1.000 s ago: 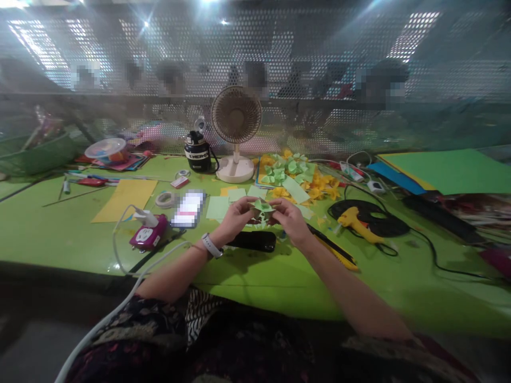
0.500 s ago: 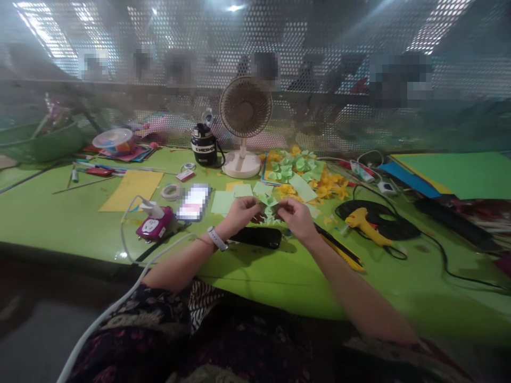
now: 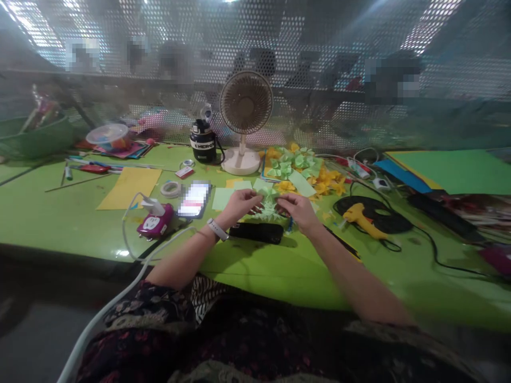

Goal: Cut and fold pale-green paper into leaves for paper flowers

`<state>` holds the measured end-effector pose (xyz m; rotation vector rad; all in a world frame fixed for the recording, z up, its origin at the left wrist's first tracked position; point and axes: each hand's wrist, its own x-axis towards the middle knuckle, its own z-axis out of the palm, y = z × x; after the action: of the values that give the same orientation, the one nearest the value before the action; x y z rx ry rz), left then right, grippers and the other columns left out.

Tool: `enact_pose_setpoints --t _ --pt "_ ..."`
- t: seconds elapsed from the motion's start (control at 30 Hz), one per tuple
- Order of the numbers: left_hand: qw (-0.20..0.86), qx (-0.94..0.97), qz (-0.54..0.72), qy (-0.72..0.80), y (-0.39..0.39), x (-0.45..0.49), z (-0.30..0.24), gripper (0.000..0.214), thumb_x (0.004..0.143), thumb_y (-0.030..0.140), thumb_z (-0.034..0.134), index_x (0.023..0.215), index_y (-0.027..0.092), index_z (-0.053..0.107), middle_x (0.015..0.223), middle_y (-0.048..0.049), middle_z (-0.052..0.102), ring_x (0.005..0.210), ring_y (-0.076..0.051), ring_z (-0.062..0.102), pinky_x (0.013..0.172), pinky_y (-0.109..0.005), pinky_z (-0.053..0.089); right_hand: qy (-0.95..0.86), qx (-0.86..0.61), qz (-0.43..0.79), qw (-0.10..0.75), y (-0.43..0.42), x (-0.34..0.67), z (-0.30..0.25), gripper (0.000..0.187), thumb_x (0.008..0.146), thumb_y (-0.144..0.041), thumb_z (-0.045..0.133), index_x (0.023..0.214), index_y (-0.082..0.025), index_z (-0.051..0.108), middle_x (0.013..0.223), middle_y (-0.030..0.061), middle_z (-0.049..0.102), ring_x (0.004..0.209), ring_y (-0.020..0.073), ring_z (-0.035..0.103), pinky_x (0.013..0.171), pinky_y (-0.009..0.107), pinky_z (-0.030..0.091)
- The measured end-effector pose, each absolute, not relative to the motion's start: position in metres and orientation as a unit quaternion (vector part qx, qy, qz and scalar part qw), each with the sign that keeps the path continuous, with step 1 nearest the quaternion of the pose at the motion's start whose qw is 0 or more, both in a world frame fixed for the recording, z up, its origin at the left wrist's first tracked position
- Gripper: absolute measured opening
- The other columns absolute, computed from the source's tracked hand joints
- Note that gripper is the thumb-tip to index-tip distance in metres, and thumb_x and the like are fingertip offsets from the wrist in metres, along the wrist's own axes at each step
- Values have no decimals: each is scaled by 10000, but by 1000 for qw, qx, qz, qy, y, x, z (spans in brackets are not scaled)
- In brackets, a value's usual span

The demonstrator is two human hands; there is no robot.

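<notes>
Both my hands hold a crumpled light green paper flower (image 3: 269, 207) low over the green table, pinching it from either side. My left hand (image 3: 239, 206) grips its left edge, and my right hand (image 3: 297, 208) grips its right edge. Just below them lies a black flat case (image 3: 256, 232). A yellow utility knife (image 3: 347, 238) is mostly hidden under my right forearm. Light green paper squares (image 3: 222, 198) lie beyond my left hand. A heap of yellow and green paper flowers (image 3: 299, 167) sits farther ahead.
A hot glue gun (image 3: 357, 215) rests on a black cable coil (image 3: 383, 215) to the right. A pink socket (image 3: 155, 221) with a white cable, a blurred phone (image 3: 194, 199), a desk fan (image 3: 245, 103) and a perforated metal screen (image 3: 255, 32) surround the work area.
My hands have moved slightly apart and lower, spreading the green paper flower between them. My view has shifted a little, and my right forearm now covers most of the yellow knife.
</notes>
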<state>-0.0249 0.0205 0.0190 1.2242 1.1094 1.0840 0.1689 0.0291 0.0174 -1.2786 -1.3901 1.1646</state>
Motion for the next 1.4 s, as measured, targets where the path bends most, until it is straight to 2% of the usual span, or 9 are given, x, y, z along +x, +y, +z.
enact_pose_setpoints --t 0.17,0.27,0.43,0.63,1.17,1.33,1.4 --pt "464 457 604 459 25 -33 30 158 807 287 679 805 136 632 625 -4 657 498 -67 585 466 -162 408 -542 -548 464 437 49 176 29 148 694 -283 729 745 -166 655 649 20 675 494 81 548 394 174 294" --pt "435 435 653 441 30 -38 32 100 808 237 657 793 146 620 585 21 623 473 -59 554 457 -164 392 -550 -569 462 401 59 174 28 100 726 -242 709 736 -159 652 608 7 660 452 66 519 372 159 267" --pt "396 414 707 414 41 -48 30 76 839 234 633 829 159 623 582 22 612 482 -68 559 450 -174 390 -577 -574 458 358 68 156 19 119 752 -216 697 670 -152 640 521 -9 628 386 56 482 360 157 292" --pt "382 402 716 424 49 -55 27 75 845 241 638 828 169 630 568 26 610 478 -60 558 439 -165 388 -596 -563 461 341 79 145 10 132 731 -162 710 632 -154 624 455 -24 598 354 60 472 377 167 379" --pt "388 413 702 431 52 -55 15 100 809 255 670 801 159 642 555 15 603 466 -64 549 448 -166 397 -619 -553 450 331 84 148 4 108 755 -156 674 656 -172 633 470 -32 605 383 82 495 426 202 442" --pt "391 416 702 427 52 -54 14 83 804 236 664 796 156 643 549 17 604 460 -59 539 444 -161 396 -629 -573 415 321 84 152 4 37 766 -153 659 760 -176 687 471 -39 599 396 103 502 437 217 417" --pt "390 415 701 429 53 -55 13 75 807 229 658 796 156 644 546 18 604 455 -55 533 443 -160 397 -632 -582 395 325 85 163 8 73 779 -170 658 837 -179 701 492 -37 607 407 108 507 447 221 405"
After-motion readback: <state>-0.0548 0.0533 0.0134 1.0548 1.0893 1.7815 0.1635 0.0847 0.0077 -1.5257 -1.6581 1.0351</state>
